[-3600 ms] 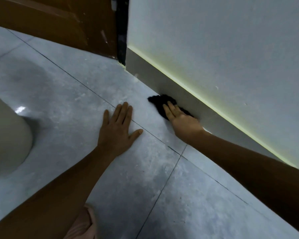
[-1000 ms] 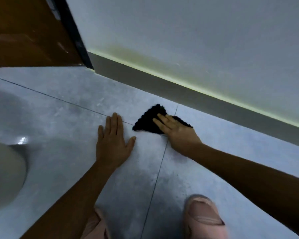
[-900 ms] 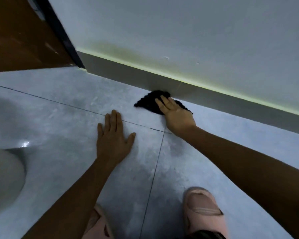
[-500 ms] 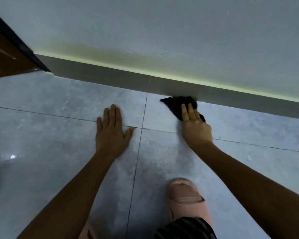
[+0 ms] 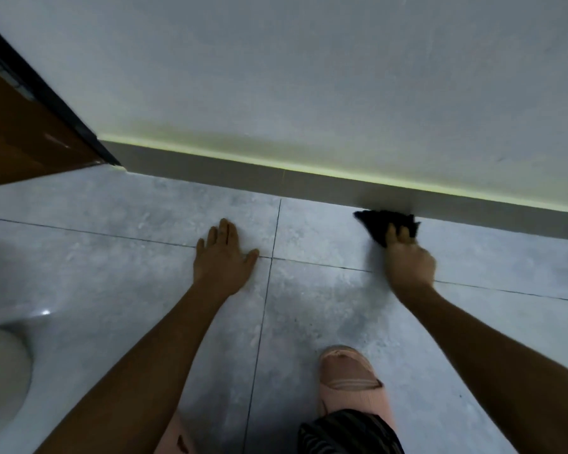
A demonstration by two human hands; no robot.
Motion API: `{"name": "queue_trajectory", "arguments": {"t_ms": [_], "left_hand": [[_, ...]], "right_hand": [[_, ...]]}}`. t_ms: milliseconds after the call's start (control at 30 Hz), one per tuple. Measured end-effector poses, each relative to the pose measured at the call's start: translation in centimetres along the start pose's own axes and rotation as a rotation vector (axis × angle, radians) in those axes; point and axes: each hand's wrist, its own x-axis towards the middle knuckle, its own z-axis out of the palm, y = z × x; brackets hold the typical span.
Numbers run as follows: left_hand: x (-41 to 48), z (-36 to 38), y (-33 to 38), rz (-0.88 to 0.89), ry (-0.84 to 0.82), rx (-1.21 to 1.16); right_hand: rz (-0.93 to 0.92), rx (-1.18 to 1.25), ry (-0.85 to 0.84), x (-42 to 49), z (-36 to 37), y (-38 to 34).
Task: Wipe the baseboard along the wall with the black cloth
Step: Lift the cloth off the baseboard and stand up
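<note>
Baseboard (image 5: 309,180) wiping is underway, and from where I stand the risks begin at the bottom of the frame. A pink slipper (image 5: 351,385) is planted on the glossy grey floor tile (image 5: 118,280), lower centre, with the edge of another just showing at the bottom left of centre; that tile looks slick, so a foot could slide if the person leans further toward the wall.

Above that, left of centre, the left hand (image 5: 222,262) lies flat on the tile with fingers spread, gripping nothing, propping the body. If that palm skids, I'd expect the whole weight to pitch forward.

Further up and to the right, the right hand (image 5: 407,257) is closed on the black cloth (image 5: 382,224), which is bunched beneath the fingers (image 5: 395,232). The cloth sits at the foot of the grey baseboard, mid-right of the frame, its far edge touching the board where board meets floor. The hand is blurred. Much of the cloth seems to lie on the tile, so the stroke may clean the floor seam and miss the board's upper face and top edge.

At upper left, the brown door (image 5: 20,142) and its dark frame (image 5: 50,93) mark where the strip ends; that corner could easily be skipped.
</note>
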Motion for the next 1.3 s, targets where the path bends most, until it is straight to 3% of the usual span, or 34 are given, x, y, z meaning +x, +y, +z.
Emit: {"name": "queue_trajectory", "arguments": {"t_ms": [100,267,400,467,633,800,967,1100,1200,1300], "left_hand": [[-1.1,-2.8,1.9,-0.057,-0.101,-0.184],[-4.1,-9.0,4.1,-0.074,-0.118,-0.804],[-8.1,-16.8,4.3,0.019,-0.137,-1.291],[-10.1,-20.6,4.3,0.103,-0.135,-1.375],[-17.0,-28.7,3.6,0.230,-0.010,-1.189],[-24.4,-33.1,0.4,0.142,0.196,-1.086],[-30.6,-33.7,-2.7,0.101,0.258,-1.244],[-33.6,-31.4,-5.8,0.108,0.225,-1.266],[-35.1,-29.4,-8.8,-0.015,0.314,-1.417],[-35.1,-27.6,-12.2,-0.121,0.420,-1.538]], "right_hand": [[-0.115,0.160,-0.044,0.4,-2.8,-4.7],[-0.188,0.920,-0.385,-1.2,-11.2,-8.1],[-0.350,1.068,-0.475,-5.5,-20.0,-8.7],[-0.445,1.076,-0.519,-7.4,-23.9,-8.7],[-0.618,1.146,-0.718,-13.5,-33.1,-7.5],[-0.658,1.072,-0.501,-18.3,-38.1,-7.9],[-0.713,1.155,-0.342,-24.9,-40.0,-12.3],[-0.774,1.058,-0.121,-28.8,-38.8,-16.7],[-0.818,0.914,0.056,-30.3,-36.8,-20.4],[-0.815,0.850,0.105,-31.4,-34.5,-24.4]]}}
